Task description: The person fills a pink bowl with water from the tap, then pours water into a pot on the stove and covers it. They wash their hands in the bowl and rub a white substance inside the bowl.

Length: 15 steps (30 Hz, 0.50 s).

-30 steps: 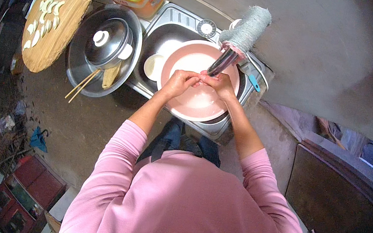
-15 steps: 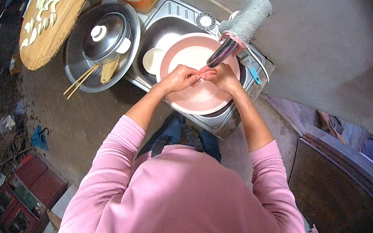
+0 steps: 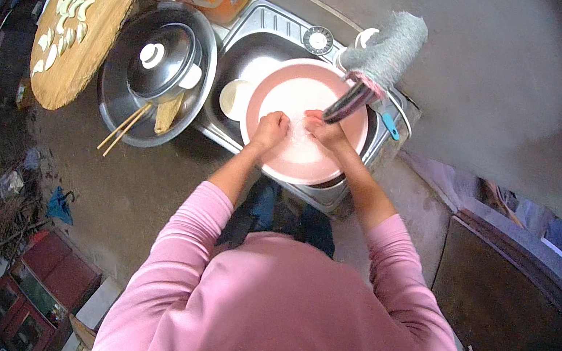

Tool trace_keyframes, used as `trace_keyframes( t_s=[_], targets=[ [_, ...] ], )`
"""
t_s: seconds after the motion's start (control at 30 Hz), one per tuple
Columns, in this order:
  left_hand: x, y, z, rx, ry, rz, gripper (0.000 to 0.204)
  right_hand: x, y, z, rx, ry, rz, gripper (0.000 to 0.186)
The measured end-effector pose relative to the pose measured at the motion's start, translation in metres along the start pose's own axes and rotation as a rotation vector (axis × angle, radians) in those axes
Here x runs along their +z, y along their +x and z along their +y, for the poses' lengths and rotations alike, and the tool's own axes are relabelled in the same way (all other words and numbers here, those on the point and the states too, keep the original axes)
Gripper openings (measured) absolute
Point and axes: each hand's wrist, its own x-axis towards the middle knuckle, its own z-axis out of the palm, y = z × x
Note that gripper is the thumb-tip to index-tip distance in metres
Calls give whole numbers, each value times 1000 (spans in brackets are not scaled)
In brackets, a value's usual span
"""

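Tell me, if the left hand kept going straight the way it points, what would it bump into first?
Probably the far rim of the pink basin. The left hand points up the picture over the basin. Past that rim lie the steel sink and its round drain. Depth is hard to judge.

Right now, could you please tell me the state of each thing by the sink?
Pink basin: in the sink, holding water.
Left hand: in the basin, fingers curled.
Right hand: in the basin, beside the left.
Pot: lid on.
Chopsticks: lying across the pot's rim.
Round board: dumplings laid out on it.
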Motion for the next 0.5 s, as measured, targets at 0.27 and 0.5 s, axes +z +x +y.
trace_keyframes(
  t_s=[0.27,0.5],
  targets=[
    [42,10,-12,-276,-141,-143,21,40,30,115,345,1129,329,19],
    [-9,-9,44,-125,-822,-249,18,17,-12,-9,218,909,52,16]
  ],
)
